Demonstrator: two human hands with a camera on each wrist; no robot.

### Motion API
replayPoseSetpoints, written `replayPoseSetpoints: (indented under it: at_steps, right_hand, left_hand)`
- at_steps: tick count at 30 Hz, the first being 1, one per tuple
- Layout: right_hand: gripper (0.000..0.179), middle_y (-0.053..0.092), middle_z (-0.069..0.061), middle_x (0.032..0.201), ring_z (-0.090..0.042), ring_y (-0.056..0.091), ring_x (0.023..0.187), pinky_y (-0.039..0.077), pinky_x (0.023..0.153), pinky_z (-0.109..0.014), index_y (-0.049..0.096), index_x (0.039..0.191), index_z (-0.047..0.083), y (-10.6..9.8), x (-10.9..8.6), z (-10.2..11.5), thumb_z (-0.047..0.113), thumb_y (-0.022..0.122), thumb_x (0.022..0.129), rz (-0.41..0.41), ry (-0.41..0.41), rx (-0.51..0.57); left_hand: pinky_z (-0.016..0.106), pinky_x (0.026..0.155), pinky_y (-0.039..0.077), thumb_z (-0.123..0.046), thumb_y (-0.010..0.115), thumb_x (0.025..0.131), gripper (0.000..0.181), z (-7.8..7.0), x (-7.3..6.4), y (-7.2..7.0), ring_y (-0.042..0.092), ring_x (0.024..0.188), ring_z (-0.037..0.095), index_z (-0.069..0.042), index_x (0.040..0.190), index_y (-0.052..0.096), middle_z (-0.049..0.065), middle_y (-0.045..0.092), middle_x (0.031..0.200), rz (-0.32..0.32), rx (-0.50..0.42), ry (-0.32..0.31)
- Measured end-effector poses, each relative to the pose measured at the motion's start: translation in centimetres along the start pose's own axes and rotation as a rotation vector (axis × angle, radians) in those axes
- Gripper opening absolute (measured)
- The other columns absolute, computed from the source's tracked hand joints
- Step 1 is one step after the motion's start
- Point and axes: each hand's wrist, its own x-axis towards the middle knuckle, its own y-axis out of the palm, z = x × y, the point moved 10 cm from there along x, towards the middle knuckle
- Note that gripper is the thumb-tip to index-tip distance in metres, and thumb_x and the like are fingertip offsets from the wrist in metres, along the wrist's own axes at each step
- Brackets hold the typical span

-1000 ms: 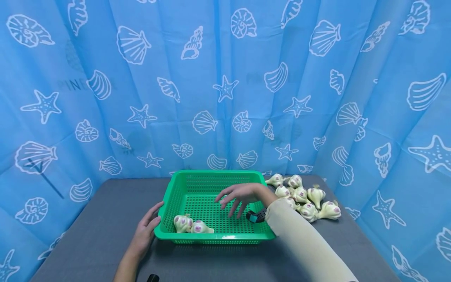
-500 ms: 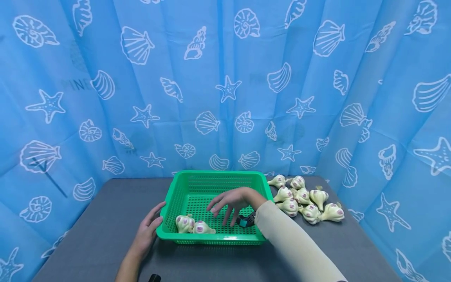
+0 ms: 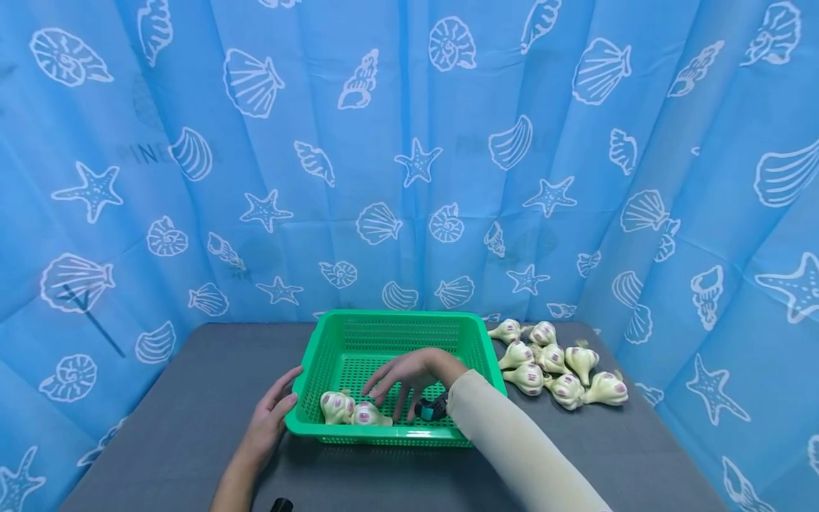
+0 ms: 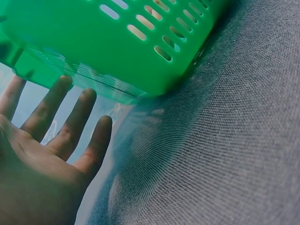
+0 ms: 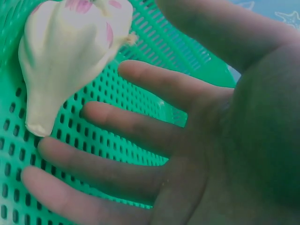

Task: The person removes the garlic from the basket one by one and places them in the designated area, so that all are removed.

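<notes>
A green perforated plastic basket stands on the grey table. In its near left corner lie two garlic bulbs, a left one and a right one with its stem pointing right. My right hand is inside the basket, fingers spread and holding nothing, just right of the bulbs. The right wrist view shows the nearer bulb close beyond the fingertips. My left hand touches the basket's left rim with extended fingers; its palm shows in the left wrist view.
A pile of several garlic bulbs lies on the table right of the basket. A blue shell-patterned curtain hangs behind and at both sides. A small black object shows at the front edge of the view.
My right hand has moved left and down inside the basket, nearer the two bulbs. The left hand stays at the rim. The head view has shifted slightly.
</notes>
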Motion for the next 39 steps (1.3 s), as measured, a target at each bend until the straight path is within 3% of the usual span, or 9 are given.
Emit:
replayPoseSetpoints:
  at_steps: [4, 11, 26, 39]
  right_hand:
    - [0.039, 0.057, -0.007, 0.123, -0.039, 0.063, 0.101, 0.051, 0.079, -0.055, 0.059, 0.133, 0.017, 0.5, 0.5, 0.2, 0.029, 0.062, 0.096, 0.005, 0.015, -0.038]
    - [0.036, 0.056, -0.004, 0.129, -0.035, 0.058, 0.112, 0.049, 0.083, -0.054, 0.06, 0.132, 0.021, 1.2, 0.9, 0.5, 0.028, 0.062, 0.096, 0.007, 0.047, -0.085]
    - [0.028, 0.055, -0.003, 0.121, -0.035, 0.062, 0.1, 0.049, 0.081, -0.054, 0.063, 0.121, 0.02, 1.6, 1.3, 0.5, 0.027, 0.065, 0.094, 0.008, 0.078, -0.139]
    - [0.017, 0.062, -0.008, 0.112, -0.028, 0.063, 0.095, 0.052, 0.078, -0.051, 0.062, 0.109, 0.013, 1.9, 1.4, 0.9, 0.011, 0.066, 0.092, 0.012, 0.035, -0.189]
  left_hand:
    - [0.023, 0.087, 0.046, -0.014, 0.041, 0.105, 0.047, 0.0, 0.0, 0.0, 0.05, 0.115, 0.001, -0.003, 0.15, 0.032, 0.026, 0.033, 0.147, -0.008, 0.007, 0.007]
    - [0.023, 0.087, 0.046, -0.013, 0.04, 0.105, 0.047, -0.1, -0.1, 0.0, 0.05, 0.116, 0.001, -0.002, 0.15, 0.032, 0.026, 0.033, 0.146, -0.003, 0.019, 0.034]
    - [0.023, 0.087, 0.045, -0.014, 0.041, 0.105, 0.047, -0.2, -0.1, 0.0, 0.049, 0.116, -0.001, -0.004, 0.15, 0.033, 0.025, 0.033, 0.147, -0.023, 0.042, 0.001]
    - [0.022, 0.087, 0.045, -0.015, 0.042, 0.105, 0.047, -0.2, -0.1, 0.0, 0.049, 0.115, -0.001, -0.004, 0.15, 0.034, 0.024, 0.034, 0.147, -0.025, 0.04, -0.005]
